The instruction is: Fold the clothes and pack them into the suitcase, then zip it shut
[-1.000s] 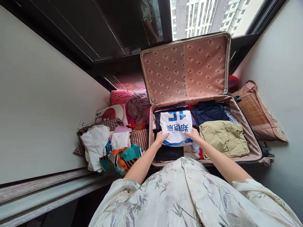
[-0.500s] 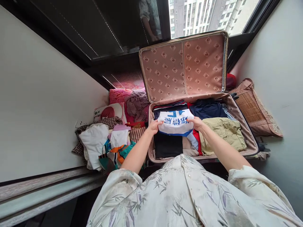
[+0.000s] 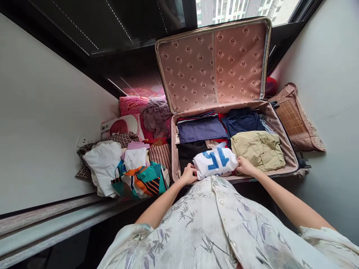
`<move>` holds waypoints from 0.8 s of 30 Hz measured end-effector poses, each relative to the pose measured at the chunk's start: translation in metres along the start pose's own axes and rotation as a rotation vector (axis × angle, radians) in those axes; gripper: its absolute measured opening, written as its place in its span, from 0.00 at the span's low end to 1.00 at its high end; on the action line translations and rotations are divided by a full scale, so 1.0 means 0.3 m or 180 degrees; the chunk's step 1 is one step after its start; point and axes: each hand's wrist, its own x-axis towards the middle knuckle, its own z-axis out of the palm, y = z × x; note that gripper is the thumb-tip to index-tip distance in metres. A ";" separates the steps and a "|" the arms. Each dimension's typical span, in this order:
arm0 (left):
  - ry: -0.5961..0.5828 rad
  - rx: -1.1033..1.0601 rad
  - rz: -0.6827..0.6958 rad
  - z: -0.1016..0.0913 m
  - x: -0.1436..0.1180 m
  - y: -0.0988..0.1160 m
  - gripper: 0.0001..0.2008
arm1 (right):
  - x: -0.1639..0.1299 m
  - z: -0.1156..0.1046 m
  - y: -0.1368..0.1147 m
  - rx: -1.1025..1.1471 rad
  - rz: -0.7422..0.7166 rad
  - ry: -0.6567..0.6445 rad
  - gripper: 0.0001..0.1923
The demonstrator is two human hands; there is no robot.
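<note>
A folded white jersey [image 3: 214,163] with a blue "15" lies at the front of the open suitcase [image 3: 179,183], close to my body. My left hand [image 3: 189,174] has its fingers closed at the jersey's left end. At the other end, my right hand [image 3: 244,165] pinches the edge. Behind the jersey are black folded clothing [image 3: 187,151] and a dark navy folded garment [image 3: 202,129]. Khaki trousers [image 3: 258,151] lie to the right, with navy clothing [image 3: 242,121] behind them. The jersey partly covers some red and light blue cloth.
The suitcase lid [image 3: 213,67] leans upright against the window. On the left, several clothes are heaped, among them a white garment [image 3: 103,164] and a teal-and-orange one [image 3: 146,179], beside a pillow [image 3: 122,127]. A brown woven cushion [image 3: 295,119] rests by the right wall.
Both hands have brought the white jersey down and toward my body, from the back left of the suitcase to its front. The navy garment behind is now uncovered. The camera view has shifted.
</note>
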 end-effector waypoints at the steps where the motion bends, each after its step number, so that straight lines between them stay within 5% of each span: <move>1: -0.0041 0.0154 0.0000 0.021 0.000 -0.008 0.08 | -0.011 0.021 0.020 -0.0153 0.0039 -0.0027 0.02; 5: -0.0222 0.0723 -0.0200 0.027 0.018 0.006 0.10 | -0.022 0.037 0.045 -0.0579 0.0090 -0.0205 0.05; 7: 0.0089 0.0935 -0.0116 0.019 0.011 0.030 0.18 | -0.023 0.026 0.049 -0.0752 0.0116 -0.0318 0.06; 10: 0.0579 0.1231 0.0575 0.022 -0.021 0.070 0.25 | -0.042 0.009 0.057 -0.1013 0.0209 -0.0388 0.04; 12: 0.0218 0.1500 0.0858 0.033 -0.042 0.091 0.21 | -0.063 0.000 0.051 -0.1218 0.0295 -0.0336 0.04; 15: -0.0379 0.1999 0.0773 0.053 -0.050 0.112 0.13 | -0.094 -0.005 0.001 -0.1579 0.0277 0.0104 0.19; 19: 0.0069 0.2400 0.1299 0.073 -0.015 0.117 0.40 | -0.091 0.027 -0.083 -0.2342 -0.1045 0.0690 0.39; 21: -0.0048 0.2472 0.1660 0.080 0.022 0.100 0.51 | -0.057 0.056 -0.083 -0.2602 -0.1656 0.0366 0.44; 24: -0.0581 0.2538 0.1616 0.093 0.087 0.046 0.51 | 0.016 0.094 -0.019 -0.2774 -0.1879 -0.0225 0.45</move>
